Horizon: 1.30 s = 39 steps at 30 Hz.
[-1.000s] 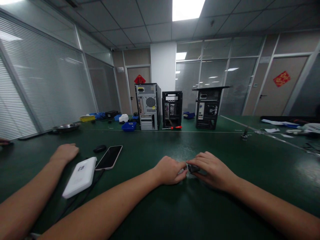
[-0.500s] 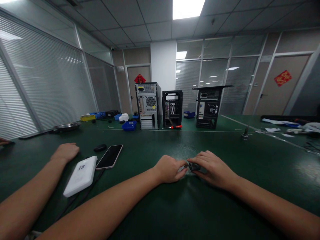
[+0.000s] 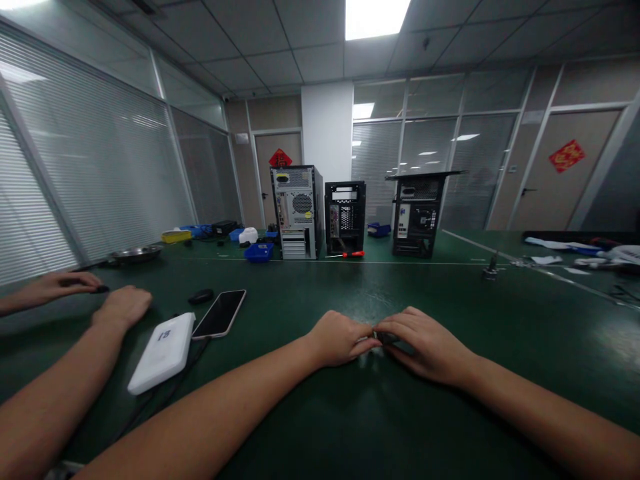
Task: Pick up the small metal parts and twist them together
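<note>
Over the near middle of the green table, my left hand (image 3: 343, 339) and my right hand (image 3: 427, 343) meet fingertip to fingertip. A small dark metal cylinder (image 3: 387, 337) is pinched in my right hand, mostly covered by its fingers. My left thumb and forefinger are closed at the cylinder's left end; whatever tiny piece they hold is hidden. To the left of my left forearm lie a white power bank (image 3: 163, 353) and a phone (image 3: 220, 313) with a dark cable.
Another person's hands (image 3: 123, 308) rest at the left, one near a small dark piece. A dark oval object (image 3: 201, 296) lies behind the phone. Computer cases (image 3: 296, 213) stand at the back, with a red screwdriver (image 3: 353, 254). A small metal part (image 3: 491, 268) stands at right.
My hands have drawn together, and my right fingers cover more of the cylinder. At the left, another person's hand has reached further into view holding a small dark piece.
</note>
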{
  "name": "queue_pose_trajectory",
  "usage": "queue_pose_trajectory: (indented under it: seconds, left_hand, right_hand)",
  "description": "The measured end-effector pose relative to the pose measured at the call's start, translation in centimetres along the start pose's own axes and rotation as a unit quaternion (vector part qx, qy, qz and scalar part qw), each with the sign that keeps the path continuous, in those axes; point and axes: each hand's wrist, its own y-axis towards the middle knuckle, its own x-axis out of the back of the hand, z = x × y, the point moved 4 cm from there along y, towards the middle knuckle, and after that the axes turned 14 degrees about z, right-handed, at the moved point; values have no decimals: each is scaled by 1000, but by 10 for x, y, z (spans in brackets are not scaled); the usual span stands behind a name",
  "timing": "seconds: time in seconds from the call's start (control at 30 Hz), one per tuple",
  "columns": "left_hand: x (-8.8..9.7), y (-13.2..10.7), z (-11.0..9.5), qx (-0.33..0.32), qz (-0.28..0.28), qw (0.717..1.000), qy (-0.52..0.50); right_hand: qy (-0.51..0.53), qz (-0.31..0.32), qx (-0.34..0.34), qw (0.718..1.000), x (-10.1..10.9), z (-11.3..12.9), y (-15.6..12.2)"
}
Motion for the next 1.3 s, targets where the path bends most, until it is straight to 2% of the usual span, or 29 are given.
queue_pose_trajectory:
  seconds: [0.4,0.83,1.0,1.3]
  left_hand:
    - [3,-3,-2,-2,-40,999,-21]
    - [1,0,-3,-20,19,1000,-6]
    - [-1,1,-1,0,18,1000,-7]
    - [1,1,-1,10,6,1000,3]
  right_hand:
    - [-13,-39,16,999,3,-1,-3]
    - [-59,-2,38,998,3,8,0]
    - [-61,18,36,997,1,5,-1]
    - [-46,-1,35,998,6,8,2]
